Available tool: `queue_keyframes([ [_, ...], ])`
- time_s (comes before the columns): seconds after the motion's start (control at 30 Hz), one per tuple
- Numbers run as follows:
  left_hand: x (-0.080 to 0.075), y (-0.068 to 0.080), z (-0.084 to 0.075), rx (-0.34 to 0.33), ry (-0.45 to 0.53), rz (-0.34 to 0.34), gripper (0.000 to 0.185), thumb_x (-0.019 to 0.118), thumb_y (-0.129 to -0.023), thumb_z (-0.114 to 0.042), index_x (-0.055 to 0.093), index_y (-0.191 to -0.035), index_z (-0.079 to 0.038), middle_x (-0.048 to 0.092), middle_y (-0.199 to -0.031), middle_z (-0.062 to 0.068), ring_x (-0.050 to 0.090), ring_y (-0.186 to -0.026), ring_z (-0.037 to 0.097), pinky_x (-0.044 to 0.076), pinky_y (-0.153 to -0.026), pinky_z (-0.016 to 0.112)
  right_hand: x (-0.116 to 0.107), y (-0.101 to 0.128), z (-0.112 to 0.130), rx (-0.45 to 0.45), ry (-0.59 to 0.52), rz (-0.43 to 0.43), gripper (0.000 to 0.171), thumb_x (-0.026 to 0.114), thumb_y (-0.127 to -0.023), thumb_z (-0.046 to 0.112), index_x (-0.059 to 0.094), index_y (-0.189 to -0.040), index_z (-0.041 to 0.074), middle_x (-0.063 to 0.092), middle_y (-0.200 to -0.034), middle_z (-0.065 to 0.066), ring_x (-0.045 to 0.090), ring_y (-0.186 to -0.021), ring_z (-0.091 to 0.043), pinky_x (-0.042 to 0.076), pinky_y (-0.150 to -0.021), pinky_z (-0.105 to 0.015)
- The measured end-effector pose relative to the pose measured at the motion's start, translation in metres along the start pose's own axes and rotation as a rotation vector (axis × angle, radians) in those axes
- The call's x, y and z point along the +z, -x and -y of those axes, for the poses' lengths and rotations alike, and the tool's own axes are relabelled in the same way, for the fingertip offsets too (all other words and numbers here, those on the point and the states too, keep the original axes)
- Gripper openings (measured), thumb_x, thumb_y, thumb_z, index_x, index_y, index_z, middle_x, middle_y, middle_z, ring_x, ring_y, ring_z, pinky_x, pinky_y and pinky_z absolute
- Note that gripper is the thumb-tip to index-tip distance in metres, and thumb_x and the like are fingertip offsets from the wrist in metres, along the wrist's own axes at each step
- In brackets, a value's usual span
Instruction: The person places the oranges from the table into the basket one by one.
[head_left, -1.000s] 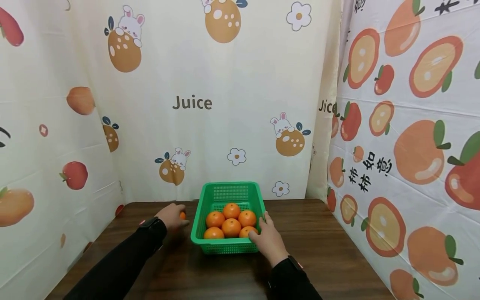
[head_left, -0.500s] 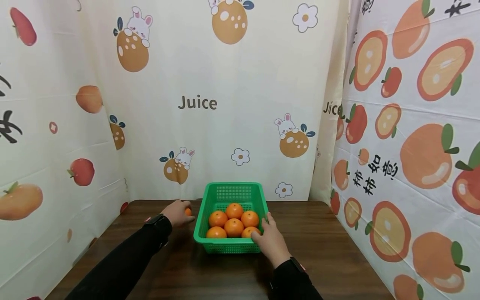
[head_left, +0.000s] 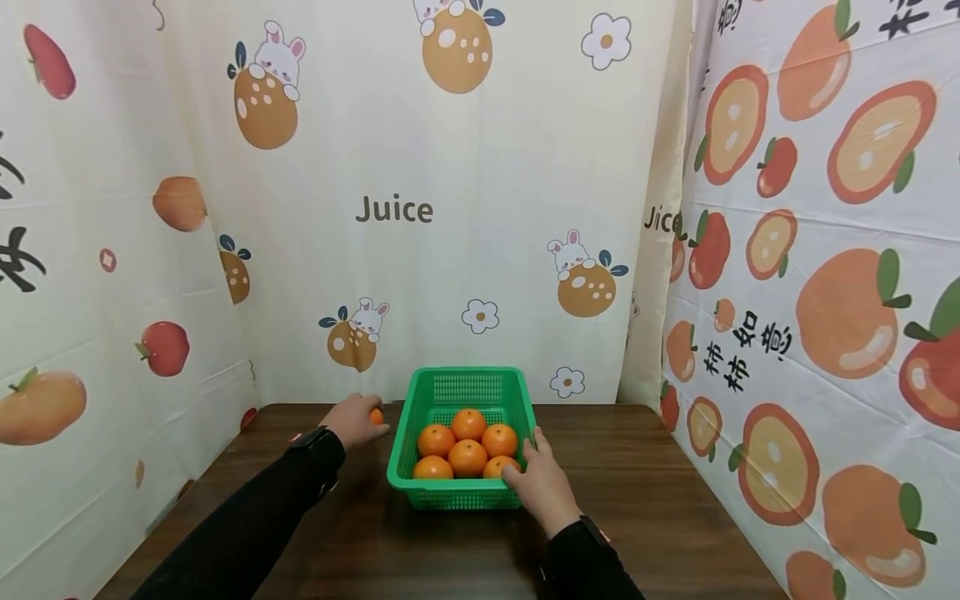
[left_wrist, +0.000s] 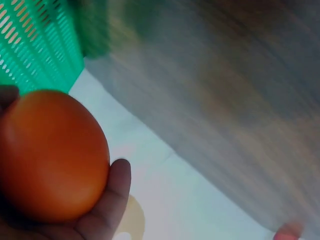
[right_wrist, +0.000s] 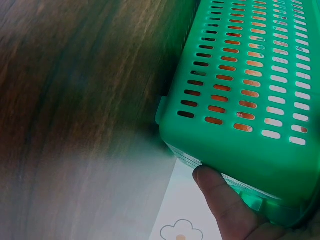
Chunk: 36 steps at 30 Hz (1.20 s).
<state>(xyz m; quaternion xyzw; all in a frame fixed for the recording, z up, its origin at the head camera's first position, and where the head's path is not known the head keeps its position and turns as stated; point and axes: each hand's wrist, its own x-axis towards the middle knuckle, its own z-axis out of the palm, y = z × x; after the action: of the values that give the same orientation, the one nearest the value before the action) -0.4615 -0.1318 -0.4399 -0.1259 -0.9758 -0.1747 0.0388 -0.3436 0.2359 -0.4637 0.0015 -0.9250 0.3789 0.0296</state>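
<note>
Round orange fruit (left_wrist: 50, 155): cupped in left hand (head_left: 352, 421), just left of green slotted plastic basket (head_left: 461, 498), whose right rim the right hand (head_left: 542, 483) grips

The left hand (head_left: 354, 422) hides most of the orange (head_left: 377, 416), and the table (left_wrist: 240, 100) looks blurry in the left wrist view

Both arms wear long black sleeves. A black wrist-worn device sits at each cuff; both hands are bare.

Head view faces down-forward; wrist views close; all share basket (head_left: 463, 392).
</note>
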Motion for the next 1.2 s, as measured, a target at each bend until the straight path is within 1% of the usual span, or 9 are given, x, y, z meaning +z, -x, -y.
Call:
queue_keyframes([
  [0.1,-0.004,-0.003,-0.006,-0.015,0.011,-0.033,0.037,0.076,-0.09,-0.033,0.071,-0.117,-0.01,0.062,-0.098,0.009,0.055,-0.084,0.025,0.049,-0.072,0.037,0.0,0.001,0.0,-0.004,0.0,-0.004,0.075,0.063,-0.095,0.031,0.045,-0.159,-0.004,0.018,-0.179,-0.012,0.044,-0.152,-0.044,0.04,-0.118,-0.064],
  [0.3,-0.008,-0.008,-0.013,0.0,-0.003,-0.083,0.036,0.077,-0.088,-0.033,0.072,-0.114,-0.009,0.063,-0.096,0.009,0.054,-0.083,0.026,0.049,-0.072,0.038,-0.001,0.002,0.0,0.005,-0.01,-0.001,0.076,0.064,-0.095,0.031,0.044,-0.159,-0.003,0.017,-0.179,-0.012,0.044,-0.151,-0.044,0.04,-0.118,-0.065],
  [0.47,-0.008,-0.013,-0.023,-0.01,-0.018,-0.092,0.035,0.077,-0.088,-0.032,0.071,-0.115,-0.009,0.061,-0.094,0.008,0.054,-0.082,0.026,0.048,-0.071,0.037,-0.001,0.002,-0.001,0.012,-0.017,0.004,0.076,0.064,-0.095,0.031,0.045,-0.159,-0.003,0.017,-0.179,-0.012,0.044,-0.151,-0.044,0.039,-0.118,-0.066],
  [0.67,-0.007,-0.02,-0.036,0.006,-0.037,-0.115,0.039,0.079,-0.089,-0.033,0.071,-0.118,-0.009,0.061,-0.095,0.009,0.055,-0.078,0.026,0.047,-0.068,0.038,-0.001,0.003,0.001,0.011,-0.028,-0.004,0.075,0.064,-0.095,0.031,0.044,-0.159,-0.003,0.017,-0.18,-0.011,0.044,-0.151,-0.044,0.039,-0.119,-0.065],
  [0.87,-0.002,-0.029,-0.042,0.011,-0.065,-0.104,0.038,0.078,-0.089,-0.032,0.07,-0.119,-0.011,0.059,-0.094,0.009,0.055,-0.075,0.026,0.047,-0.065,0.036,-0.001,0.002,0.001,0.01,-0.029,-0.013,0.076,0.064,-0.094,0.032,0.045,-0.159,-0.003,0.017,-0.18,-0.01,0.044,-0.151,-0.045,0.039,-0.119,-0.065],
  [0.93,-0.004,-0.026,-0.047,0.021,-0.071,-0.101,0.038,0.077,-0.09,-0.031,0.069,-0.121,-0.011,0.059,-0.096,0.01,0.056,-0.078,0.026,0.048,-0.067,0.036,0.0,0.001,0.001,0.011,-0.035,-0.013,0.076,0.064,-0.095,0.032,0.045,-0.159,-0.003,0.017,-0.18,-0.01,0.043,-0.152,-0.045,0.038,-0.119,-0.065],
  [1.0,-0.002,-0.027,-0.048,0.013,-0.084,-0.094,0.038,0.076,-0.092,-0.032,0.069,-0.123,-0.012,0.059,-0.097,0.009,0.056,-0.08,0.026,0.048,-0.068,0.035,-0.001,0.002,0.0,0.011,-0.039,-0.012,0.075,0.064,-0.095,0.033,0.045,-0.159,-0.002,0.018,-0.18,-0.01,0.042,-0.153,-0.044,0.038,-0.12,-0.065],
  [1.13,0.0,-0.03,-0.049,0.028,-0.131,-0.101,0.042,0.079,-0.093,-0.035,0.07,-0.126,-0.012,0.059,-0.1,0.01,0.056,-0.082,0.027,0.05,-0.069,0.036,-0.002,0.001,-0.001,-0.012,-0.026,-0.015,0.075,0.063,-0.095,0.032,0.045,-0.158,-0.004,0.019,-0.179,-0.012,0.043,-0.152,-0.044,0.04,-0.118,-0.064],
  [1.2,0.004,-0.036,-0.048,0.037,-0.185,-0.119,0.04,0.082,-0.09,-0.037,0.071,-0.121,-0.014,0.059,-0.099,0.009,0.057,-0.08,0.027,0.05,-0.067,0.037,-0.002,0.001,-0.002,-0.025,-0.017,-0.019,0.075,0.063,-0.096,0.032,0.045,-0.158,-0.005,0.019,-0.179,-0.013,0.044,-0.151,-0.044,0.041,-0.118,-0.063],
])
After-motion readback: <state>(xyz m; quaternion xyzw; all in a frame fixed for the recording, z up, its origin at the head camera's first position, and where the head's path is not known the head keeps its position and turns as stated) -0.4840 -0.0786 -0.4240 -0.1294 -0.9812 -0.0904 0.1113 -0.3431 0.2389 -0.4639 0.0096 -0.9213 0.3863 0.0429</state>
